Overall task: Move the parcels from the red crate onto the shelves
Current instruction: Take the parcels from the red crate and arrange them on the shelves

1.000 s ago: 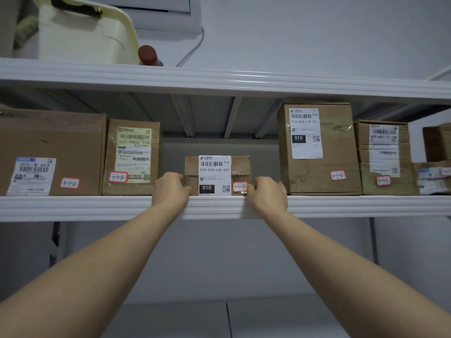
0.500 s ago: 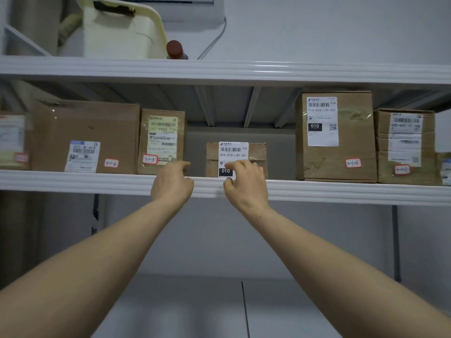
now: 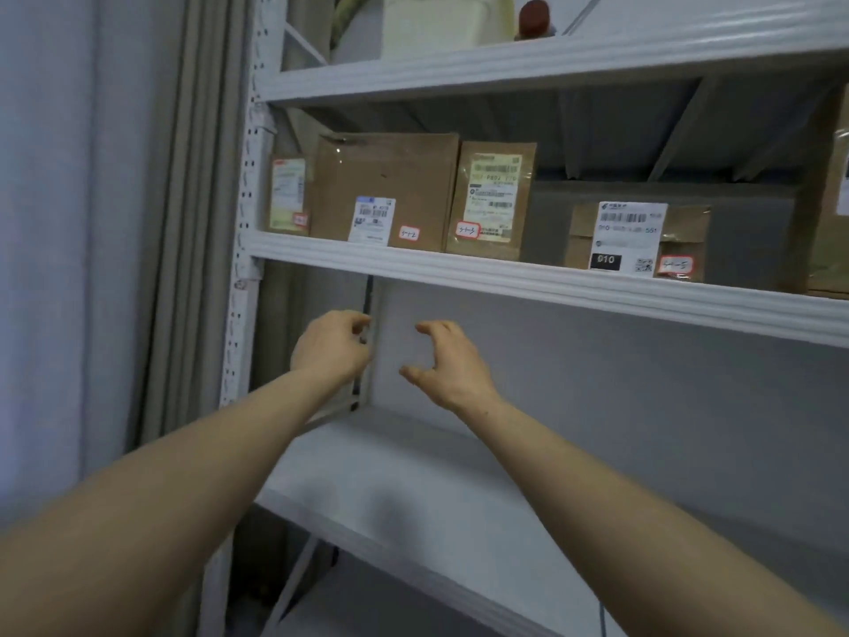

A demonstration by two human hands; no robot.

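Left hand (image 3: pixel 331 347) and right hand (image 3: pixel 452 360) hang apart, fingers loosely curled, holding nothing, below the ribbed white metal shelf (image 3: pixel 505 279). On it, in brown cardboard: a taped wide box (image 3: pixel 386 186), an upright slim parcel (image 3: pixel 494 200), a white-labelled low box (image 3: pixel 684 227)

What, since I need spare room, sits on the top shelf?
A cream plastic container and a red-capped bottle beside it. The shelf lip hides their bases and anything behind.

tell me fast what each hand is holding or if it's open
Left hand: open, fingers loosely curled, holding nothing.
Right hand: open, fingers spread and bent, holding nothing.
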